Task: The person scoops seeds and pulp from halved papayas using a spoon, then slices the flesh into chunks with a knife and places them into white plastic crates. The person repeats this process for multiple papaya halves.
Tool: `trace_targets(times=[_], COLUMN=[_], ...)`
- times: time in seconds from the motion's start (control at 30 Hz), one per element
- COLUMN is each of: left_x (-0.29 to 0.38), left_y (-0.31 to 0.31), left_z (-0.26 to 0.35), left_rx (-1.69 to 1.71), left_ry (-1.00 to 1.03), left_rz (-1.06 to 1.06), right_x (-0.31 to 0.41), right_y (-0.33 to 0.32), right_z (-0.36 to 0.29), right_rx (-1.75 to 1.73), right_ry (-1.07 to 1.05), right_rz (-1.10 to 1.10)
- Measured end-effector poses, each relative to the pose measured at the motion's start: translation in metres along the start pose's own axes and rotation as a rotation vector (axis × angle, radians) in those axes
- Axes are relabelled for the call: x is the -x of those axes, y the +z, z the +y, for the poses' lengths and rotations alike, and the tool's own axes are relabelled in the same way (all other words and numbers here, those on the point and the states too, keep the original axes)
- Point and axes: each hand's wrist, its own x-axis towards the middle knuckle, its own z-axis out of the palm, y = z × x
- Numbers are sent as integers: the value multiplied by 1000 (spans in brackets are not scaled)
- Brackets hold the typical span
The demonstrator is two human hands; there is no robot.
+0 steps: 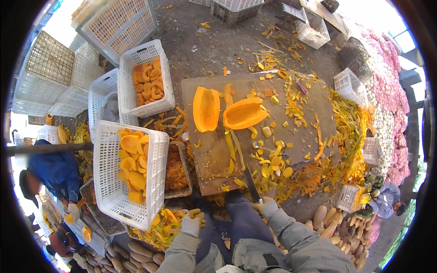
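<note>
My right hand point(268, 207), in a pale glove, grips the handle of a large kitchen knife point(251, 184). Its blade points away from me across the near edge of the wooden cutting board point(218, 160). My left hand point(193, 222), gloved too, hangs over squash peelings point(165, 223) beside a white plastic crate, fingers half curled and apart with nothing visible in them. Two hollowed, peeled orange squash halves lie cut side up on the board. One half point(206, 109) stands lengthwise at the left; the other half point(245, 113) lies slantwise beside it.
White crates point(102, 170) point(170, 99) of orange squash pieces stand left of the board. A tray point(177, 170) holds stringy pulp. Peel heaps point(348, 126) border the board's right. Whole squashes point(327, 221) lie lower right. A person in blue point(58, 167) works at left.
</note>
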Motion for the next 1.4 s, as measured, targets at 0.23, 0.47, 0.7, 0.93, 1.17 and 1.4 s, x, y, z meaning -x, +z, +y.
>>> trace_targets(times=[0.23,0.47,0.7,0.93,1.17,1.4], left_x=[21,41,54,66,76,99], left_y=[58,78,67,1,-71,-122], left_z=[-9,-5,-15,-29,-44,-55], left_rx=[55,18,14,47,128,298], left_ry=[-3,23,12,55,102,112], left_rz=[-29,-34,-46,-25,-1,-34], right_x=[-26,-27,-12,3,47,52], right_y=[-63,-89,-84,-36,-4,23], right_z=[54,60,71,98,76,86], right_rx=[63,-43,-134,-55,-67,-147], right_ry=[-49,-30,48,15,57,40], right_rz=[53,71,87,92,95,162])
